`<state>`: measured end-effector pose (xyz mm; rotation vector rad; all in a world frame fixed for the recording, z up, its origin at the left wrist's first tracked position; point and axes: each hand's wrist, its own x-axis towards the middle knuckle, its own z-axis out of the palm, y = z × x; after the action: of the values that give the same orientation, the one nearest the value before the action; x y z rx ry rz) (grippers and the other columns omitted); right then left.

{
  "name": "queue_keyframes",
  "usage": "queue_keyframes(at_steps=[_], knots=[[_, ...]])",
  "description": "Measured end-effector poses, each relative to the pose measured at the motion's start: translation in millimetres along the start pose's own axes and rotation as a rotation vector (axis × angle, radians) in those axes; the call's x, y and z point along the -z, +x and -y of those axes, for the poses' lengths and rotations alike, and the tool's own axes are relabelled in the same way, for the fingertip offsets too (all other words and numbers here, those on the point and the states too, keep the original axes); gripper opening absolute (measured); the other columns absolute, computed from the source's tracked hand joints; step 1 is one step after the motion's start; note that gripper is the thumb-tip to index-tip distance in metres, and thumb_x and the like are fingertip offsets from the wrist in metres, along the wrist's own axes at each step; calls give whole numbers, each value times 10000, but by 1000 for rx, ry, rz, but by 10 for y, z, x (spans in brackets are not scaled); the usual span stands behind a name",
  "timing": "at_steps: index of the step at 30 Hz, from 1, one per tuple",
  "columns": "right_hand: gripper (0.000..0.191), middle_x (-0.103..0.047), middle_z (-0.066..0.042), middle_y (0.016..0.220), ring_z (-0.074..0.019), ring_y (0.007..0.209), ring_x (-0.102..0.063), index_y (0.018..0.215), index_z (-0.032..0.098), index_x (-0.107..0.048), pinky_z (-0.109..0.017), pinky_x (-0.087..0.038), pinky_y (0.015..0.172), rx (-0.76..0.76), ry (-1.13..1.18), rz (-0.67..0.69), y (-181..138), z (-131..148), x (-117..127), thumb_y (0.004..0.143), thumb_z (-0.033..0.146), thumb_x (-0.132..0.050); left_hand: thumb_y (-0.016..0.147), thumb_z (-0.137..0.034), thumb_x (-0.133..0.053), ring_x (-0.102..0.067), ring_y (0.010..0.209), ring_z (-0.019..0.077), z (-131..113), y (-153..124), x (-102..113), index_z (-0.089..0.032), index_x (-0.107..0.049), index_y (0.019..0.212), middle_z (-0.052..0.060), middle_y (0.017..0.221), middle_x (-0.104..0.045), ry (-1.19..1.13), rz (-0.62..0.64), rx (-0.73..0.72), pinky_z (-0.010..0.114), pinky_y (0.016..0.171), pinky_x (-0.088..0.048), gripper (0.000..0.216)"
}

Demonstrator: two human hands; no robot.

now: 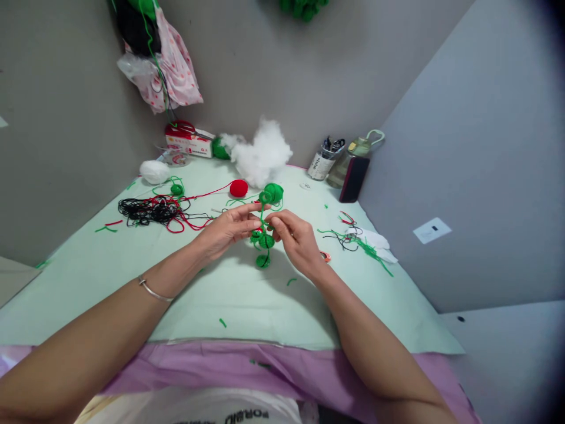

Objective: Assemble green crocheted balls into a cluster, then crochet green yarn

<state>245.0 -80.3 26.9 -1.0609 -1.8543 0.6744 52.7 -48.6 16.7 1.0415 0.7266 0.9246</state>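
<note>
Above the middle of the table my left hand (228, 228) pinches a green crocheted piece (266, 241) between thumb and fingers, its index finger reaching across a green strand. On the other side my right hand (296, 237) has thumb and forefinger closed on the same piece, close to the left fingertips. Small rounded green parts with dark lines dangle below the hands, the lowest one (263, 261) on a short stem. Just beyond the fingers sits a green yarn ball (273, 192). Whether a hook or needle is between the fingers I cannot make out.
Behind the hands lie a red yarn ball (239, 188) and white stuffing (265, 152). Tangled black yarn (148, 211) is at left, yarn scraps (368, 250) at right. Red-handled scissors (180, 128) rest on a box. A pen cup (321, 165), bottle (341, 172) and phone (354, 179) stand back right.
</note>
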Motion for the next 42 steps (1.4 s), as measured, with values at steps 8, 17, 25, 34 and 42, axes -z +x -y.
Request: queue_keyframes(at_steps=[8, 17, 25, 34, 42], knots=[[362, -460, 20, 702, -128, 651, -437, 741, 212, -478, -267, -368, 648, -64, -81, 48, 21, -5, -61, 1021, 435, -424, 691, -275, -850, -576, 795, 123, 13, -16, -38, -219, -770, 1109, -8, 844, -617, -6, -36, -28, 270, 802, -467, 429], [318, -633, -29, 835, -167, 770, -572, 862, 221, -638, -294, -448, 707, -24, -193, -46, 70, -57, 62, 1006, 456, -481, 733, -272, -787, -633, 857, 159, 21, 3, -17, -180, -747, 1076, 46, 945, -708, -19, -46, -19, 278, 796, -471, 357], [288, -666, -100, 1268, -229, 1201, -592, 1220, 267, -653, -408, -467, 1018, 159, -167, -116, 70, -8, 111, 1027, 363, -462, 759, -257, -720, -521, 688, 107, 2, -39, -41, -182, -740, 982, 24, 941, -668, 129, 98, 20, 261, 660, -388, 237], [274, -714, -28, 907, -141, 777, -612, 1163, 205, -707, -297, -503, 770, -149, 117, 170, 91, -71, 86, 948, 319, -581, 729, -311, -763, -562, 686, 136, 1, -38, -72, -197, -584, 924, -32, 718, -625, 306, 77, -10, 272, 659, -363, 288], [247, -696, -7, 795, -114, 647, -584, 968, 181, -721, -277, -516, 663, -291, 330, 175, 106, -104, 48, 820, 379, -715, 688, -298, -787, -572, 672, 117, 42, 11, -35, -213, -492, 912, -64, 727, -599, 344, 7, -103, 246, 634, -375, 380]])
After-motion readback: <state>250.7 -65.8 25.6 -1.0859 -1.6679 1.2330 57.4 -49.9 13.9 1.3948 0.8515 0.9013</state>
